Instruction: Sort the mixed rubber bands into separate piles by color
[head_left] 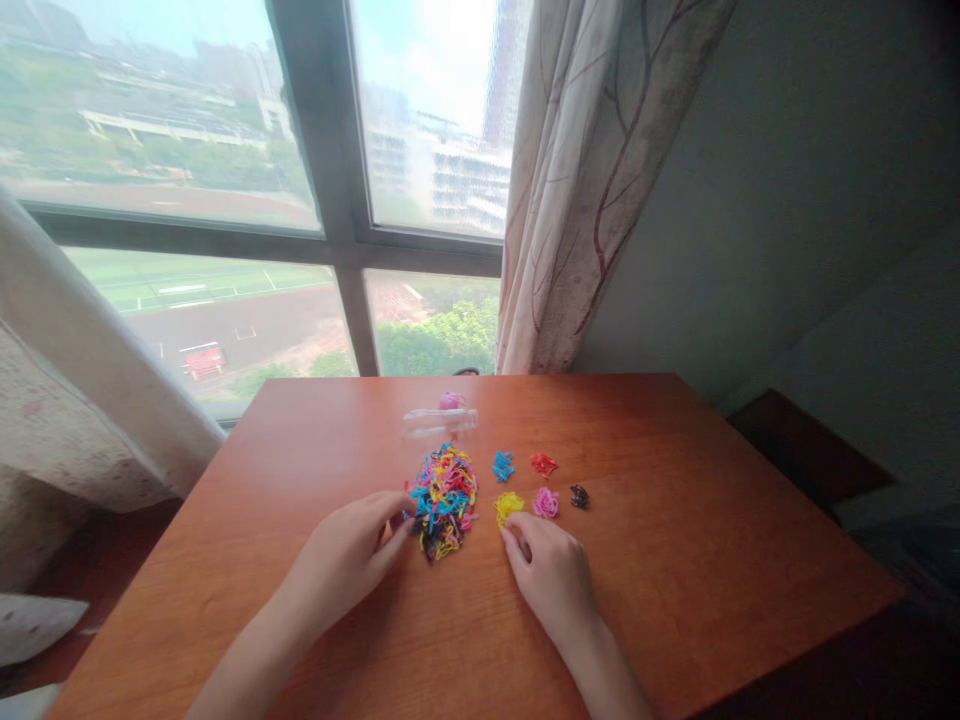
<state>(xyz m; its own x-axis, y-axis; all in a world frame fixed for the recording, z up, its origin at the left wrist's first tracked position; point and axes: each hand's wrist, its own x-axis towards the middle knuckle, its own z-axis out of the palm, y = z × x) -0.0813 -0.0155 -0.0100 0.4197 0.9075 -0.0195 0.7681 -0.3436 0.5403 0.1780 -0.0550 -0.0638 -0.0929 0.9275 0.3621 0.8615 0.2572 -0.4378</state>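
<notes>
A loose heap of small elastic bands in mixed colours (446,495) lies on the wooden table. My left hand (364,545) reaches its left edge, thumb and forefinger apart at the bands; I see nothing held between them. Right of the heap, my right hand (551,570) has its thumb and forefinger pinched together at the near edge of a yellow band pile (508,507). Whatever is in that pinch is too small to make out. Around it lie a blue pile (503,466), a red pile (544,465), a pink pile (546,503) and a black pile (579,496).
Behind the mixed heap, a clear plastic container (439,422) lies on the table (660,560), with a purple object (450,401) at its back. Beyond the table's far edge are a window and a patterned curtain (577,190). A dark wall stands to the right.
</notes>
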